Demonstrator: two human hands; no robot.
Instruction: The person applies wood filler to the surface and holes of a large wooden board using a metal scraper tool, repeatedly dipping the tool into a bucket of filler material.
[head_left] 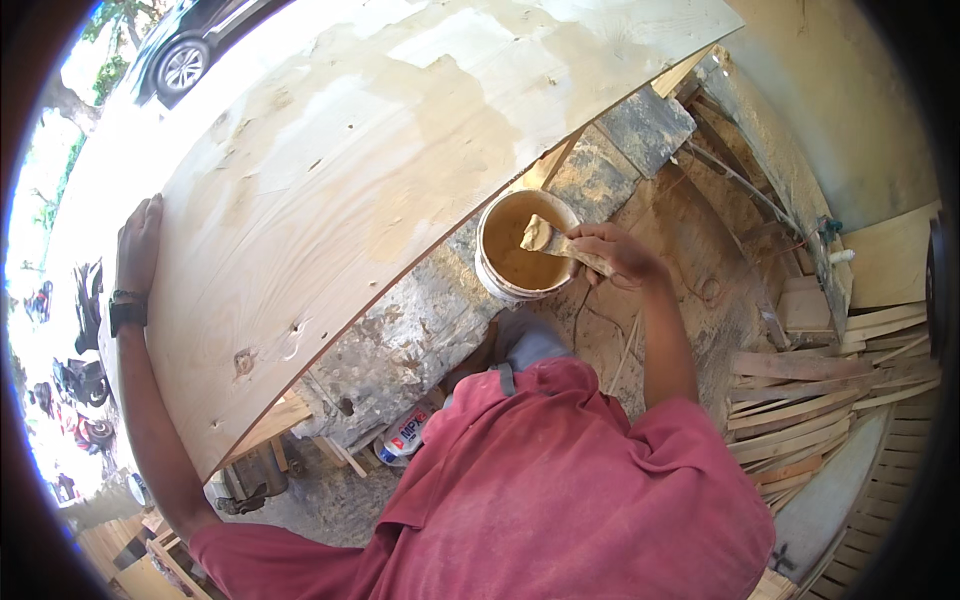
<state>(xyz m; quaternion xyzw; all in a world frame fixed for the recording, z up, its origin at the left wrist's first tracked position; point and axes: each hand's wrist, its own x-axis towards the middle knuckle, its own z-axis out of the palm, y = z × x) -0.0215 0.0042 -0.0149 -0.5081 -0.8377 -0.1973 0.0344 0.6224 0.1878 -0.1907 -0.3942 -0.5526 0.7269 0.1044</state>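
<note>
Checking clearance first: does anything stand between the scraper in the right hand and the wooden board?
The loaded scraper is over the bucket; only the bucket's rim lies between scraper and board. Whether the scraper clears it, I can't tell. The left hand is away at the board's left edge.

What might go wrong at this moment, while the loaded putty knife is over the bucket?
The tan paste on the putty knife might slide off if the right hand tilts it. The bucket appears close beside the wooden board, so a bump could perhaps tip it. The bare left hand is at the board's edge, where a splinter is possible.
</note>
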